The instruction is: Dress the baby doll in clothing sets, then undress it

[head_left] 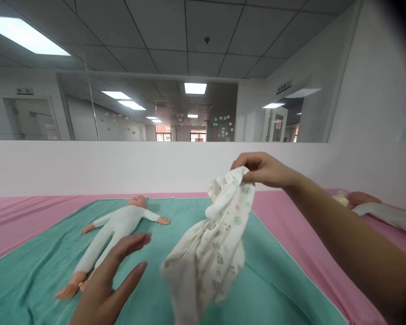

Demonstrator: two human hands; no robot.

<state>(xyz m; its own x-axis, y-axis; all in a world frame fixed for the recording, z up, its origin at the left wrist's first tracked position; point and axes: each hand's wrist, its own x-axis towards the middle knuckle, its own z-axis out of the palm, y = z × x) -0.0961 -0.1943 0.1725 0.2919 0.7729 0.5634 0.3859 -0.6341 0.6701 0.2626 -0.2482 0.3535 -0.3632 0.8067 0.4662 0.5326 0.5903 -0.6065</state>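
Pinched at its gathered elastic edge, a pair of white printed baby pants point(219, 234) dangles from my right hand point(257, 169). Small green and dark figures dot the cloth, and its lower end is blurred and hangs over the teal blanket. My left hand point(113, 280) is apart from the pants, thumb and fingers spread with nothing between them. Beyond that hand a baby doll point(123, 221) in a pale bodysuit lies on its back, arms out, head toward the wall; my left hand covers part of one foot.
The teal blanket point(274, 271) lies wrinkled over a pink sheet point(284, 212). At the right edge, partly behind my forearm, are a second doll's head point(363, 197) and white cloth point(389, 216). A white low wall point(155, 167) with a glass window above it bounds the far side.
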